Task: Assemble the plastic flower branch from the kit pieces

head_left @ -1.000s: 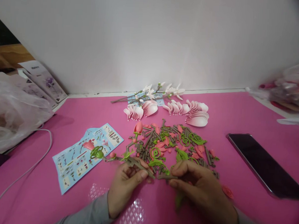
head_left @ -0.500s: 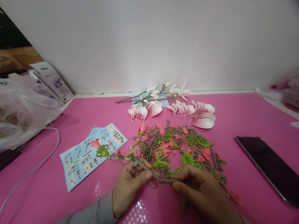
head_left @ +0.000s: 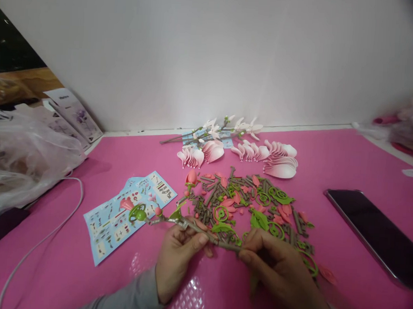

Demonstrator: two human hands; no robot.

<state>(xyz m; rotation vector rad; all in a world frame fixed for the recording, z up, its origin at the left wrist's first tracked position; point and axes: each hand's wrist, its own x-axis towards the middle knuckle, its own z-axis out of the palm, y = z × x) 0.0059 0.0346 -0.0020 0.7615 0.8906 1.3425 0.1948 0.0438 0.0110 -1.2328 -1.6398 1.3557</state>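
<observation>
A toy flower branch (head_left: 196, 228) runs slantwise across the front of the mat, with pink buds and green leaf parts at its left end. My left hand (head_left: 182, 254) is closed around its brown stem, thumb on top. At the stem's right end, my right hand (head_left: 277, 264) pinches a brown stem piece (head_left: 230, 246) that lines up with the branch and appears to touch it. Just behind both hands lies a pile of loose brown, green and coral-pink parts (head_left: 221, 197). The right hand's lower fingers are hidden.
Left of the branch lies a printed instruction sheet (head_left: 120, 223). Pink-white petals (head_left: 280, 167) and finished white flower stems (head_left: 214, 129) are at the back. A phone (head_left: 375, 235) lies at right; a cable (head_left: 55, 225) and plastic bag (head_left: 29, 159) are at left.
The brown stem piece in my right hand has come into line with the branch's end, closing the offset between them. The branch's flowered end has shifted slightly left and down.
</observation>
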